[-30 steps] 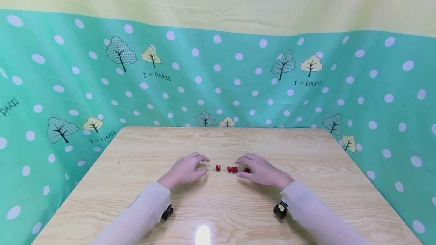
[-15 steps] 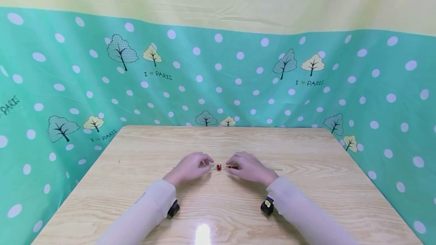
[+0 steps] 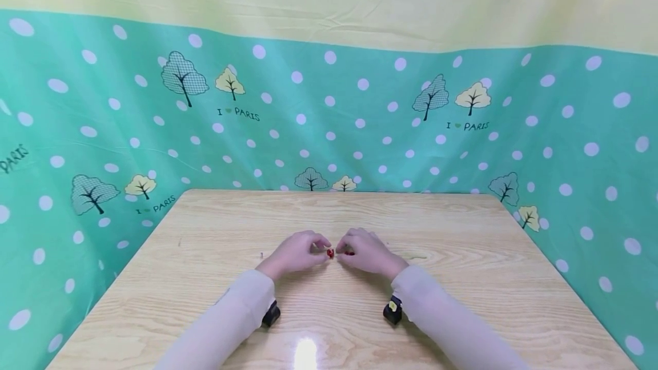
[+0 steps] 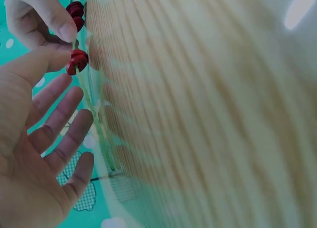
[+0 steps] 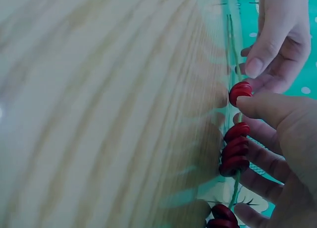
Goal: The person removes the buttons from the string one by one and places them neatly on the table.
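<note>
A thin green cord (image 4: 96, 121) runs left to right across the wooden table (image 3: 231, 216), threaded with small red button-like discs in separate groups. My left hand (image 3: 295, 254) has its thumb and index finger around the red discs (image 4: 77, 62) nearest to it; its other fingers spread out. My right hand (image 3: 369, 253) faces it from the right, thumb tip at the edge of the same discs (image 5: 240, 93) and index fingertip beside the cord. Under its remaining fingers lie further red discs (image 5: 234, 151), mostly hidden in the head view. Whether the right fingertips pinch the cord, I cannot tell.
Another group of red discs (image 5: 221, 217) lies farther along the cord. A free end of cord (image 3: 415, 256) shows beyond the right hand. Green and yellow printed cloth (image 3: 354, 84) hangs behind and at both sides of the table. Each wrist carries a black camera (image 3: 393, 310).
Both hands have moved inward along the cord, from well apart to fingertips almost meeting at one group of discs. The right hand now covers discs that showed earlier.
</note>
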{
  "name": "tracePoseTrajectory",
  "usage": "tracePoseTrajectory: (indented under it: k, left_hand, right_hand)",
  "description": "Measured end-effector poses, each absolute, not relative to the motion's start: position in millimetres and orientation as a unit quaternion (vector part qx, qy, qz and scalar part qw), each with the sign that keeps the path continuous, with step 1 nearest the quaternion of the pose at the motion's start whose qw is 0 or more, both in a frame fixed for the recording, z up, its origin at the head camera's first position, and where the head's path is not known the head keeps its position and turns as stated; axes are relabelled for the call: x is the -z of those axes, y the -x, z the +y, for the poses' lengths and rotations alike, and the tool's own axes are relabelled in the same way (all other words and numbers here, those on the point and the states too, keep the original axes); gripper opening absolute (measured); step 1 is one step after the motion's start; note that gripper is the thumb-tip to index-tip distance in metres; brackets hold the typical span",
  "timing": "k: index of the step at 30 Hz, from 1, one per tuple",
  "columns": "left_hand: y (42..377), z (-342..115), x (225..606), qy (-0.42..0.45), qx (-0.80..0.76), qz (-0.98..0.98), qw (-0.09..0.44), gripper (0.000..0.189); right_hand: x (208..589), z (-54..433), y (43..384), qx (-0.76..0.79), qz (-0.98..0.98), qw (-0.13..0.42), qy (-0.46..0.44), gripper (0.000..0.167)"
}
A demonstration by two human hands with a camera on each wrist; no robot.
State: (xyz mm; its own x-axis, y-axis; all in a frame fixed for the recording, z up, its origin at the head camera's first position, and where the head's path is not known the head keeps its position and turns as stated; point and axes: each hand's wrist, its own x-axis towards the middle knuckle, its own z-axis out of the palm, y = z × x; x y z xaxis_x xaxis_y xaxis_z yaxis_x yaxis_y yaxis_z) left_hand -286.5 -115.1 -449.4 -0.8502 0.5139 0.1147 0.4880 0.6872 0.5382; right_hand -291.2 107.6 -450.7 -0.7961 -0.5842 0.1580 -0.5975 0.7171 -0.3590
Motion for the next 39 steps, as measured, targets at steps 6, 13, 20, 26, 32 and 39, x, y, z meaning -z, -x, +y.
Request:
tracePoseTrajectory:
  k: [6, 13, 20, 26, 32, 39]
  left_hand:
    - [286, -111, 449, -0.265, -0.275, 0.924, 0.022, 0.028]
    - [289, -108, 451, -0.273, -0.270, 0.923, 0.023, 0.026]
    - [291, -106, 452, -0.270, -0.269, 0.924, 0.022, 0.022]
    - [291, -104, 454, -0.274, -0.270, 0.923, 0.017, 0.019]
    - [290, -104, 453, -0.262, -0.282, 0.923, 0.027, 0.017]
    - [291, -104, 449, -0.249, -0.312, 0.916, 0.031, 0.018]
  right_hand:
    - [455, 103, 293, -0.198, -0.926, 0.037, -0.320, 0.009]
    - [456, 101, 292, -0.201, -0.931, 0.040, -0.303, 0.006]
    - [455, 100, 291, -0.209, -0.932, 0.028, -0.296, 0.008]
    - [455, 100, 292, -0.219, -0.930, 0.023, -0.295, 0.005]
    - [455, 104, 292, -0.257, -0.922, 0.005, -0.291, 0.005]
    - [452, 109, 292, -0.338, -0.897, -0.045, -0.282, 0.007]
